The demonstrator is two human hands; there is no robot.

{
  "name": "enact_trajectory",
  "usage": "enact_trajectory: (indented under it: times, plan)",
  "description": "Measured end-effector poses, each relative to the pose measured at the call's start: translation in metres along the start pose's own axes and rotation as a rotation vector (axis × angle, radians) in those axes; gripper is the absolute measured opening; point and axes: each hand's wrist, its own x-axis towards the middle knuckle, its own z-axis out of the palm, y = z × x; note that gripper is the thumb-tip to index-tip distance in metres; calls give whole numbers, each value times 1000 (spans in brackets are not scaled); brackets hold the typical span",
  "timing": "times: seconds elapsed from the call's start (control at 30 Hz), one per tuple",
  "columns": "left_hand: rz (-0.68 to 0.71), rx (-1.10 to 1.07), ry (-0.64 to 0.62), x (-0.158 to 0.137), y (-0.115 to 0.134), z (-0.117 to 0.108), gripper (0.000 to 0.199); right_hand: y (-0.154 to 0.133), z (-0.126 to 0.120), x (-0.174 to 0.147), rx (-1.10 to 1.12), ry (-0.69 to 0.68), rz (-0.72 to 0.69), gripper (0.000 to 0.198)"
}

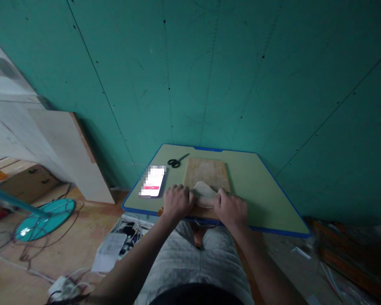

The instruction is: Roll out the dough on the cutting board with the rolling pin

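Observation:
My left hand [178,200] is closed on the left end of a pale, rolled sheet [205,195]; whether it is cloth, paper or dough I cannot tell. At the opposite end, my right hand [230,208] grips it with fingers curled over. A loose pointed flap rises from the far side of the roll. Beneath it lies a wooden cutting board [207,169], its near part covered by the hands and sheet. Black-handled scissors [177,161] lie beyond my left hand, partly spread. A phone [153,182] with a lit screen rests left of the board.
The light table [263,190] has a blue rim and stands against a green panel wall [190,76]. On the floor at left are a turquoise round base [46,220], loose cables and a leaning board [70,156]. A box of clutter [130,235] sits under the table's left side.

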Motion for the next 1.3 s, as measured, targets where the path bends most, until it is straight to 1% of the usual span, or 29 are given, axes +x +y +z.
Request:
enact_trajectory:
  times: [0.07,0.27,0.43,0.6,0.7,0.77,0.9,1.0,1.13,1.3]
  plan:
    - [-10,-4,-24,4,0,0,41,0,-2,6,9,-43,7,32]
    - [-48,12,-96,25,2,-1,48,2,-10,31,98,-235,28,40]
    - [-37,21,-149,37,4,-3,52,4,-9,49,116,-299,33,41]
    - [-100,-30,-188,52,6,-6,52,7,-3,68,113,-356,50,38]
    - [-102,-46,-235,65,5,-6,48,8,2,81,113,-376,32,35]
    - [-87,-59,-243,75,3,-4,45,8,5,90,106,-383,16,33]
    - [-80,-83,-214,95,0,5,40,9,10,103,101,-351,38,35]
    - [-49,-73,-190,106,0,8,39,11,14,108,117,-333,44,35]
    - [-28,-61,-220,114,1,10,42,12,18,113,101,-279,72,37]
    - [-59,-61,-221,112,0,12,43,12,18,117,113,-303,51,36]
